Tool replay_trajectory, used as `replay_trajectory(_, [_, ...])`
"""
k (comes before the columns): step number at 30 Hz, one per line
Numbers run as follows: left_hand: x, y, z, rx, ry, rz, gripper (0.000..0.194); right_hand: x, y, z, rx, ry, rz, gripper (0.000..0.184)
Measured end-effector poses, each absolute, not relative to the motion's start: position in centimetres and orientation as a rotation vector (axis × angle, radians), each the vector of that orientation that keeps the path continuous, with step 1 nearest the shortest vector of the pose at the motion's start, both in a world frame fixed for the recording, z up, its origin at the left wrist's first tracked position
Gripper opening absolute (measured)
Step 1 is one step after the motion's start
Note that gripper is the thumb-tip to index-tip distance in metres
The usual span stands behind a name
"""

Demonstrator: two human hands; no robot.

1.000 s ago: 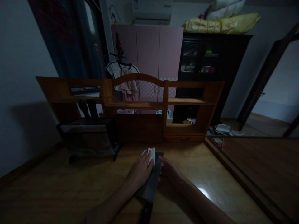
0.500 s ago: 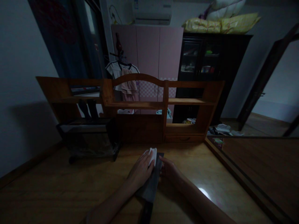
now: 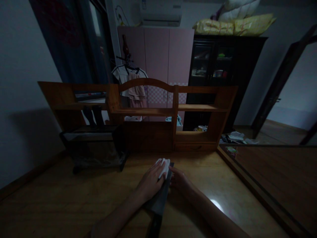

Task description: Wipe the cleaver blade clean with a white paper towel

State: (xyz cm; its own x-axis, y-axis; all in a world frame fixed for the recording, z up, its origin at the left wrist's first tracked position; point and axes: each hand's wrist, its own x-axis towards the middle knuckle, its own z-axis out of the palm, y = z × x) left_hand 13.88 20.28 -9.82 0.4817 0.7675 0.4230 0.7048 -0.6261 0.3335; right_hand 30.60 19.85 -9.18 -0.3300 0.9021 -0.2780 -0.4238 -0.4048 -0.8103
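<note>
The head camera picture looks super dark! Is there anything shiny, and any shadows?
Head view: dim, but a bright glare on the table beside the right forearm; head view: a soft shadow on the left wall by the wooden shelf; head view: the knife handle looks nearly black.

dim light, pink wardrobe – black cabinet beside it, pale wall, blue curtain (reddish pattern)

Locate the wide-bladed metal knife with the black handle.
In the head view, the knife is at lower centre, over the yellow-brown wooden tabletop, partly covered by the bare left hand, with the bare right hand beside its right edge.
</note>
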Motion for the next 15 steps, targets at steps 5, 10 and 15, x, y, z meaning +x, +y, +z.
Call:
replay_trajectory(5, [14.01, 19.93, -9.52, 2.612, 1.249, 0.813, 0.048, 30.57, 19.58, -8.72, -0.924, -0.784, 1.867, 0.036])
replay_trajectory(10, [14.05, 19.78, -9.14, 2.616, 1.239, 0.795, 0.048, 30.49, 19.62, -8.67, -0.951, -0.777, 1.848, 0.03])
replay_trajectory(15, [14.03, 19.81, -9.31, 2.608, 1.265, 0.792, 0.049, 30.55, 19.57, -8.72, -0.925, -0.82, 1.852, 0.031])
